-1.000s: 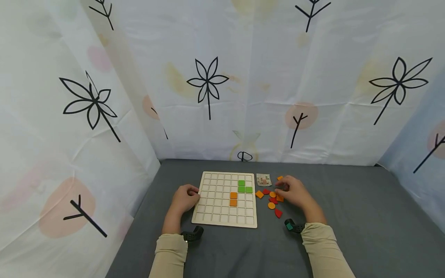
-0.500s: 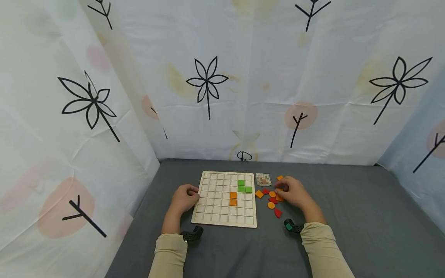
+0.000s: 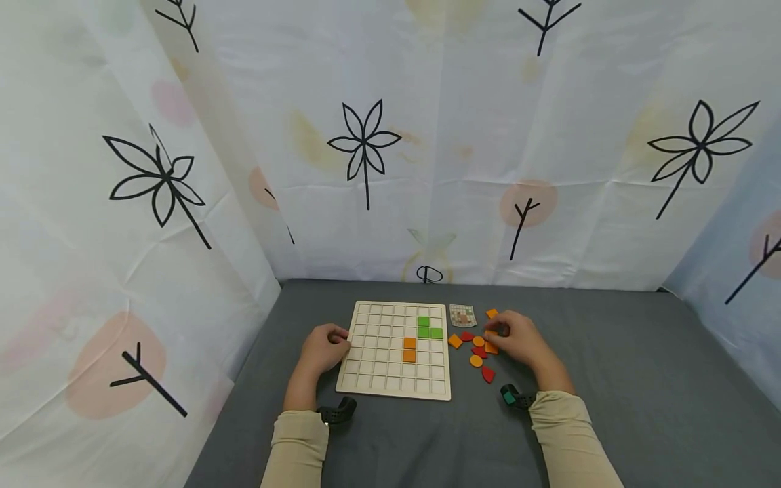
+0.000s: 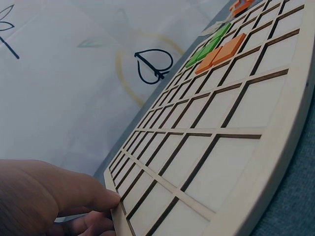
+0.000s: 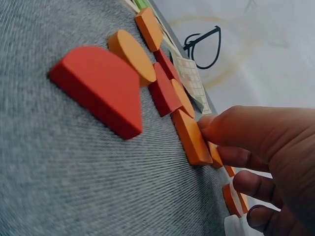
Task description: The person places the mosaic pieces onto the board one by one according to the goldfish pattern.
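Observation:
My left hand (image 3: pixel 325 348) holds the left edge of a pale wooden grid board (image 3: pixel 378 379); the thumb lies on the rim in the left wrist view, the fingers partly hidden beside it. Two orange square tiles (image 3: pixel 409 350) and several green tiles (image 3: pixel 424 327) sit in the board's cells. My right hand (image 3: pixel 517 337) is over the loose pieces right of the board. Its thumb is at an orange square tile (image 5: pixel 191 137), with the other fingers loosely bent and apart from the thumb. Whether the index finger touches a piece is unclear.
Loose on the grey cloth (image 3: pixel 421 440) lie red pieces (image 3: pixel 488 375), orange round pieces (image 3: pixel 476 361) and an orange square (image 3: pixel 455 341). A small printed grid card (image 3: pixel 462 316) lies beside the board's far right corner. A patterned white curtain (image 3: pixel 451 169) hangs behind.
My right hand has shifted very slightly to the right over the loose pieces. The left hand and the board have stayed in place.

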`<state>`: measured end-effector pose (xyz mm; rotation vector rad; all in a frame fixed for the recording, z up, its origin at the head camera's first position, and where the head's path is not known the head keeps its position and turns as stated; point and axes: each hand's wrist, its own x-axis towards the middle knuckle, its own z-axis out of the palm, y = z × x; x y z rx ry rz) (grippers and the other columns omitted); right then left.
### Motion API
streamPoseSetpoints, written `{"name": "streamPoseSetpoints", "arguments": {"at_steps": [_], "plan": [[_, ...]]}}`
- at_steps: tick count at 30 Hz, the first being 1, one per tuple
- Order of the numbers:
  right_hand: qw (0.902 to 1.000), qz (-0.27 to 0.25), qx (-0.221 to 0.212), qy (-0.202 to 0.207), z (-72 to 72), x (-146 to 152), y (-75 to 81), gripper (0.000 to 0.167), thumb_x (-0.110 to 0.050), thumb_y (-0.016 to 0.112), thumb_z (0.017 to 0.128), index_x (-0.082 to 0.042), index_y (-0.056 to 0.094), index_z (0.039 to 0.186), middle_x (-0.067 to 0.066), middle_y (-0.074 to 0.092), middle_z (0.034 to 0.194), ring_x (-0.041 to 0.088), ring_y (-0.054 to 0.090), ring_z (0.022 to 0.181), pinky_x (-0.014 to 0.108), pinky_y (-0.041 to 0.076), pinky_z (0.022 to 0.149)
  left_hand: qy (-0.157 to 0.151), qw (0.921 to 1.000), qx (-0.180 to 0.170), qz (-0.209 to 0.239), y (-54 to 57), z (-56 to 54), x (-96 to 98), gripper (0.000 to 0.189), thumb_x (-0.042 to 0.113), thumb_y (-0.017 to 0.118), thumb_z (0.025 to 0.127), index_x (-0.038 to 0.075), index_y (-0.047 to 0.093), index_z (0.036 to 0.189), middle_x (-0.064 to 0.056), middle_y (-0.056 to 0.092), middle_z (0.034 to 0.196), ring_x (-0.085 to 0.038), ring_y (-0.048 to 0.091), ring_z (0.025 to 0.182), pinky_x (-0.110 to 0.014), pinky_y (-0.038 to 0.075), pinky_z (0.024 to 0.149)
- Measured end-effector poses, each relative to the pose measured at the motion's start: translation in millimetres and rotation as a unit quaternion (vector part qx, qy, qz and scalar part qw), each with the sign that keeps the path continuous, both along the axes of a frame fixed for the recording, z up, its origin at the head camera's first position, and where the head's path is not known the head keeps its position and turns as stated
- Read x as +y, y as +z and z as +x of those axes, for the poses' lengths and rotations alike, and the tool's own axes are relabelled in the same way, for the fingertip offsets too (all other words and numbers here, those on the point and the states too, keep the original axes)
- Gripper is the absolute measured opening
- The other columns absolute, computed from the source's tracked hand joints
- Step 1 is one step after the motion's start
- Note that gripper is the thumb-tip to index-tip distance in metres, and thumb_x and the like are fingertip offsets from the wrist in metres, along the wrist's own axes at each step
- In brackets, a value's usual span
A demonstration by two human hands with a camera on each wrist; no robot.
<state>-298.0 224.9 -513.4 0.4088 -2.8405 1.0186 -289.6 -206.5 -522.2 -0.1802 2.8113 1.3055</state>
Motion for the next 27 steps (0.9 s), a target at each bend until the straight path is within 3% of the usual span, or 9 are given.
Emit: {"name": "streamPoseSetpoints", "arguments": {"at_steps": [16, 27], "plan": [[0.9993, 0.009, -0.02, -0.031, 1.2, 2.0, -1.7, 0.021, -0.017, 0.082, 0.092, -0.002, 0.079, 0.107, 0.016, 0.07, 0.106, 0.018, 0.055, 0.08, 0.037, 0.046, 0.072, -0.005, 1.0, 0.005, 0.004, 0.6, -0.8, 0.7, 0.02, 0.017, 0.072, 0.095, 0.007, 0.075, 0.113, -0.008, 0.071, 0.097, -0.021, 0.063, 0.081, -0.035, 0.05, 0.07], [0.9993, 0.006, -0.023, -0.03, 0.0, 0.6, -2.5, 0.02, -0.017, 0.081, 0.093, -0.002, 0.079, 0.106, 0.013, 0.07, 0.102, 0.018, 0.057, 0.081, 0.036, 0.048, 0.073, -0.004, 1.0, 0.006, 0.0, -0.1, 0.0, 0.0, 0.02, 0.017, 0.071, 0.094, 0.008, 0.076, 0.112, -0.008, 0.071, 0.097, -0.021, 0.063, 0.082, -0.036, 0.05, 0.072]]}}
